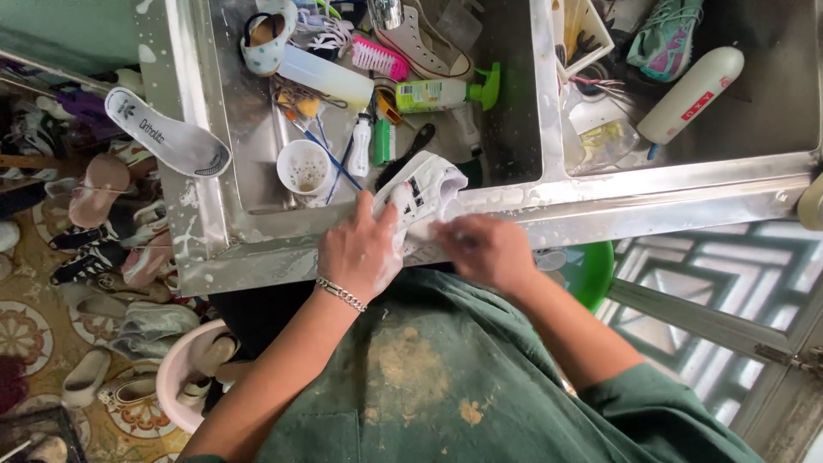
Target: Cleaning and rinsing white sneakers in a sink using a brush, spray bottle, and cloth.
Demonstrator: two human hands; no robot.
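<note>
Looking straight down at a steel sink (549, 206), front rim slick with white suds. White sneaker (426, 193) with dark markings propped on that front rim, toe end poking back over the basin, near end tucked under both hands.

Left hand (360, 253), silver chain bracelet (340, 293) on the wrist, laid flat over the sneaker's left side. Fingers (377, 219) spread and curled loosely onto the fabric, pressing it down rather than wrapped all the way round, foam all over the knuckles. Right hand (484, 249) closed into a loose fist right against the sneaker's right edge, fingertips (446, 231) turned in toward the shoe. Something pinched in there maybe, but too sudsy and blurred to tell what. So: shoe sandwiched between the two hands, mostly forward of the fingers, touching both.

Basin behind it stuffed with gear: white cup (304, 167), pink brush (380, 57), green-topped spray bottle (446, 93), white bottle (326, 75) lying down, another pale sneaker (424, 39). Right-hand basin holding a teal sneaker (664, 34) and a big white bottle (690, 83). White insole (167, 133) resting on the sink's left rim. Heaps of shoes on the patterned floor (26, 330) to the left, pink tub (176, 369) with more in it. Green apron (446, 377), stained in the middle.
</note>
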